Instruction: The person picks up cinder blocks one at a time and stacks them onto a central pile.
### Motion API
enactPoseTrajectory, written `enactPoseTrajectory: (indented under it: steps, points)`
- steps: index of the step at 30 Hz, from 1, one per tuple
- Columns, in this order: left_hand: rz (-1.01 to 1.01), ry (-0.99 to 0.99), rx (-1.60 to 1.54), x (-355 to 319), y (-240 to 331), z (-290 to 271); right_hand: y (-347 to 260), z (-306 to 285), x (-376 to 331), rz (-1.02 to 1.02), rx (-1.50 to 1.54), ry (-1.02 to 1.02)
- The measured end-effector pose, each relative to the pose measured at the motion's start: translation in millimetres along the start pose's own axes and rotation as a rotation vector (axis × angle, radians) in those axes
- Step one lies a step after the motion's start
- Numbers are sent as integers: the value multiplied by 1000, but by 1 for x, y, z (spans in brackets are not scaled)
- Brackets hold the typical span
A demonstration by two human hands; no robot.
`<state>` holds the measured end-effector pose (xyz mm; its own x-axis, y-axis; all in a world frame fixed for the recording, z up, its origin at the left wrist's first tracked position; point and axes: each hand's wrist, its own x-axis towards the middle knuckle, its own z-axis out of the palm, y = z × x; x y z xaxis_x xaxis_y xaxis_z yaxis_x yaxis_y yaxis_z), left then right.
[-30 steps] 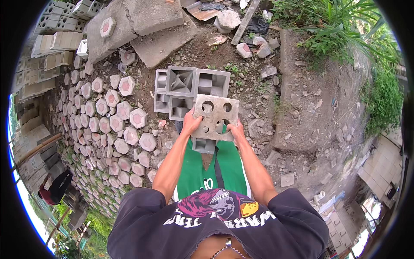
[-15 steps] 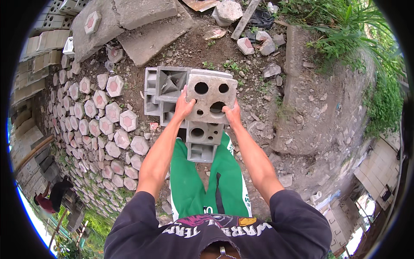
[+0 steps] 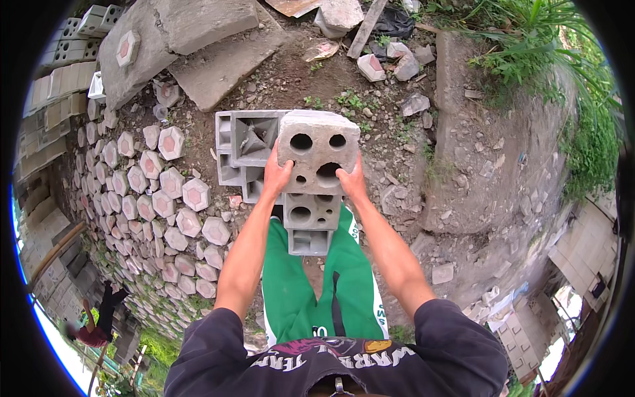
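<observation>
A grey concrete block (image 3: 319, 151) with several round holes is held up in front of me over a stack. My left hand (image 3: 278, 173) grips its left side, the thumb by a small hole. On the opposite side, my right hand (image 3: 352, 178) is closed, its thumb at the rim of the large ragged hole. Below the held block sits another holed block (image 3: 335, 210), with an open-sided block (image 3: 311, 243) under it between my legs. Grey blocks with angled recesses (image 3: 254, 119) stand just left of my left hand. Whether the held block touches the stack is hidden.
Hexagonal pavers (image 3: 188, 223) cover the ground on the left. Broken concrete slabs (image 3: 218, 73) lie at the far left, and rubble (image 3: 407, 67) at the far middle. A low concrete ledge (image 3: 456, 132) runs along the right. Another person (image 3: 99, 324) is at the lower left.
The held block has tilted, so more of its far upper side shows, and it sits slightly further left in view. Both hands keep their grip. The other person has shifted posture.
</observation>
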<state>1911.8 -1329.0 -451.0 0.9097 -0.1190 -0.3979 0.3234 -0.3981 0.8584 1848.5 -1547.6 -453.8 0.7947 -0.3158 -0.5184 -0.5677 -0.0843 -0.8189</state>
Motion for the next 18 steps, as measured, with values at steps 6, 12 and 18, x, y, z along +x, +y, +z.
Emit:
enactPoseTrajectory:
  steps: [6, 12, 18]
  points:
    - [-127, -7, 33, 5, 9, 8, 12, -13, 8, 62, -24, -40]
    - [-75, -21, 73, 6, -17, -4, -10, -17, 8, -5, -100, -153]
    - [-132, -138, 186, 11, 10, -12, -8, -27, 2, 151, -143, -243]
